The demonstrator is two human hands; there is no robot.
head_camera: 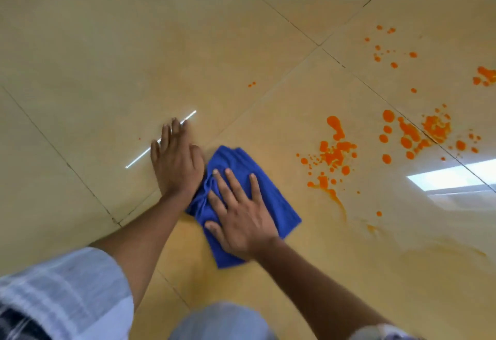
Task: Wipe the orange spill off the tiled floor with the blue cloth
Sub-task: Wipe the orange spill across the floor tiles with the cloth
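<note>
L hand (175, 161) flat on tiled floor (80, 71), fingers together, holding nothing, just beside blue cloth (271, 200). R hand (239, 215) pressed flat on cloth, fingers spread, not gripping. Orange spill (335, 151) splattered to the right, apart from cloth.

Looks like an indoor room, but honestly can't tell if it's a home, office or shop. All you get is a glossy beige tiled floor (112, 52) with dark grout lines (292, 24), shiny enough to mirror a strip light (139, 155) and a bright window or panel (453, 176). No furniture or walls show to narrow it down.
</note>
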